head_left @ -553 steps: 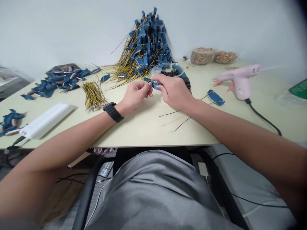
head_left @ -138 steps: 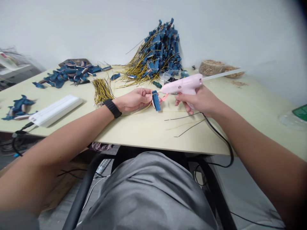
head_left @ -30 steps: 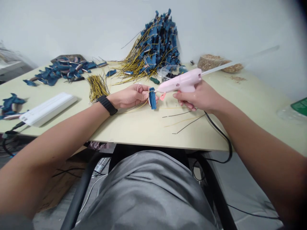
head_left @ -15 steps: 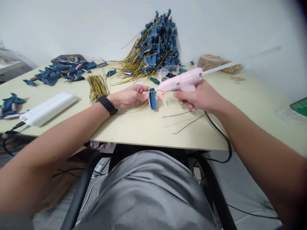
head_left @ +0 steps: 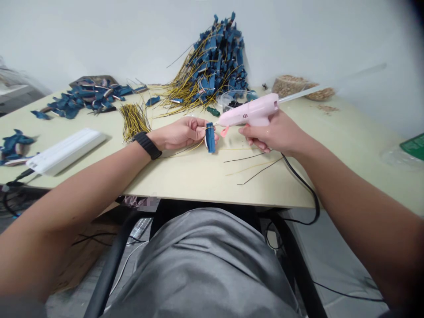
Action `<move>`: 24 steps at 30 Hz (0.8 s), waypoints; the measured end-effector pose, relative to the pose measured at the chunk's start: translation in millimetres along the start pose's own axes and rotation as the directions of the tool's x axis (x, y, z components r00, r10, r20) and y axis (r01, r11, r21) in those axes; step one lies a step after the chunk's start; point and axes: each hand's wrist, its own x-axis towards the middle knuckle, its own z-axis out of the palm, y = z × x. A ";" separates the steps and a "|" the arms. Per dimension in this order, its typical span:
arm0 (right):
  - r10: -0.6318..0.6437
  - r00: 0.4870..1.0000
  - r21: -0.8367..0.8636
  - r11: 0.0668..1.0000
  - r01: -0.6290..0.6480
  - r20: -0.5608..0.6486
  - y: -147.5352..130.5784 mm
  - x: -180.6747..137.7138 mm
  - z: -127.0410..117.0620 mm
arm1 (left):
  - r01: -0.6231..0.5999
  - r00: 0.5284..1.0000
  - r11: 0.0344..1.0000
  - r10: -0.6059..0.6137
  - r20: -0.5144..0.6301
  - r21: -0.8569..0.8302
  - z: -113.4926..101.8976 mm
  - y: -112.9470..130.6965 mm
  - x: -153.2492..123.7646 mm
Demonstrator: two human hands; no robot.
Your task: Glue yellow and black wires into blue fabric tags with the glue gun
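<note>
Blue piece [head_left: 210, 138] in the left hand [head_left: 185, 132]; pink glue gun [head_left: 248, 111] in the right hand [head_left: 280, 133]

The pink glue gun [head_left: 248, 111] is no longer resting on the right side of the table [head_left: 185, 179]: the right hand [head_left: 276, 134] is now gripping it, and its nozzle is pointing at the blue piece [head_left: 210, 139]. The left hand [head_left: 185, 134] is now holding a piece alone. The black cable [head_left: 318, 205] is hanging over the front edge.
</note>
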 end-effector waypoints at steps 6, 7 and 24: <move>0.020 1.000 -0.017 1.000 -0.020 -0.023 -6.3 -2.0 3.6 | 0.002 1.000 0.999 -0.002 0.007 0.036 -3.3 -1.4 0.0; 0.028 0.999 -0.021 0.999 -0.028 -0.029 -8.2 -2.8 4.4 | 0.001 1.000 0.999 -0.001 0.017 0.040 -4.1 -1.2 -0.1; -0.024 0.999 0.060 0.998 0.025 -0.022 -1.2 2.0 2.8 | -0.003 1.000 0.999 0.002 0.031 0.037 -0.2 3.3 -0.8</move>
